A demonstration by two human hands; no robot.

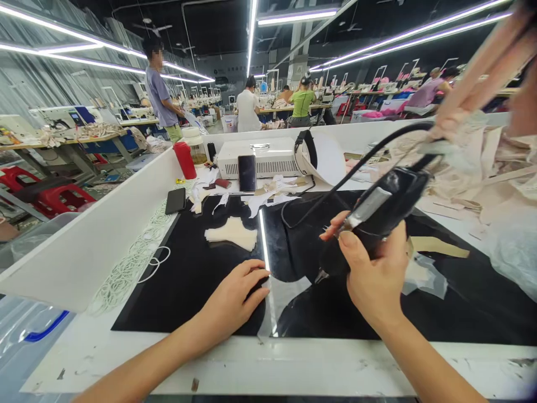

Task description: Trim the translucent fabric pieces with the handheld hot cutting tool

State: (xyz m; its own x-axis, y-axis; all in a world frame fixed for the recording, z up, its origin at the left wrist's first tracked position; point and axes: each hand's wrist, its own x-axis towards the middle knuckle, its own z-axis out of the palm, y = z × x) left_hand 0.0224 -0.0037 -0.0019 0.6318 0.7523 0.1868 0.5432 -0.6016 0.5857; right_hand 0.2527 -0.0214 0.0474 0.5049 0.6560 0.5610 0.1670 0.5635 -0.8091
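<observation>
My right hand (375, 274) grips a black corded hand tool (388, 201) with a silver plate on its side. Its narrow metal tip (321, 275) points down toward the black mat (201, 296). My left hand (235, 296) lies palm down on the mat, fingers stretched out. Under those fingertips is the edge of a thin translucent piece (289, 291), which spreads toward the tool tip. A small stack of cream cut pieces (232, 233) sits beyond my left hand. Right of my right hand lie another translucent piece (425, 274) and a tan strip (438, 245).
Pale elastic loops (130, 268) are heaped along the left wall (104, 224). Behind the mat stand a white machine box (268, 157), a phone (247, 173) and a red cup (184, 160). Beige fabric (470, 173) piles up at right. The tool's cord (348, 168) loops across the mat.
</observation>
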